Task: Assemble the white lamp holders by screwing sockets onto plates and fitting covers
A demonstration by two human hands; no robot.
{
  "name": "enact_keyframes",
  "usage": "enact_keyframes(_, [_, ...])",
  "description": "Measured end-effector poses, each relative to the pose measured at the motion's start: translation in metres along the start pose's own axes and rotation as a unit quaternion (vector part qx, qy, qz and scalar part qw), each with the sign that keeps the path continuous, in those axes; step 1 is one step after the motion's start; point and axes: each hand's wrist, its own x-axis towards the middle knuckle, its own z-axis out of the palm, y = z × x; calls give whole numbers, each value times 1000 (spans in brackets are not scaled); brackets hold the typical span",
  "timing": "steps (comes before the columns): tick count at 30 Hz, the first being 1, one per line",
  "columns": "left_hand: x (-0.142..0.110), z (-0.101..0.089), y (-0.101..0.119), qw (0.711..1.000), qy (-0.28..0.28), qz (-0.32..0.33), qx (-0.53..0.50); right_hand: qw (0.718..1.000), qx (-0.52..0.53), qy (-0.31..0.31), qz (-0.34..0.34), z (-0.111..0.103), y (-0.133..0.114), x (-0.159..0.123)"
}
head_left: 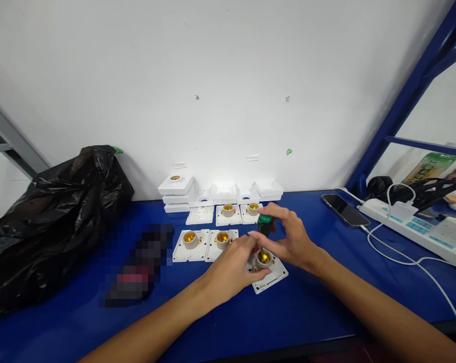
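My right hand (pixel 290 237) grips a small screwdriver (pixel 264 224) with a green and dark handle, held upright. Its shaft points down into the brass-coloured inside of a lamp socket (pixel 264 258) mounted on a square white plate (pixel 269 281). My left hand (pixel 233 272) holds that socket from the left, thumb along its near side and fingers by the screwdriver. The screwdriver's tip is hidden inside the socket. Left of my hands, two more white plates with sockets (pixel 190 240) (pixel 223 240) lie side by side on the blue table.
Behind stand more socket plates (pixel 228 214) and stacked white covers (pixel 177 194) against the wall. A black plastic bag (pixel 54 222) fills the left side. At right lie a phone (pixel 344 209), a white power strip (pixel 412 227) and loose white cables (pixel 420 263). A blurred-out dark object (pixel 139 267) lies left.
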Motion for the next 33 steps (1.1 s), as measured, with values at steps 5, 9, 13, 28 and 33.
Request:
enact_keyframes(5, [1, 0, 0, 1000, -10, 5, -8, 999, -14, 26, 20, 3, 2, -5])
enact_keyframes(9, [1, -1, 1, 1000, -17, 1, -15, 999, -10, 45, 28, 3, 4, -6])
enact_keyframes(13, [2, -2, 1, 1000, -15, 0, 3, 998, 19, 2, 65, 3, 6, -5])
enact_keyframes(28, [2, -2, 2, 1000, -14, -10, -3, 982, 118, 26, 145, 6, 13, -7])
enact_keyframes(33, [3, 0, -1, 1000, -11, -1, -7, 988, 82, 33, 123, 6, 9, -7])
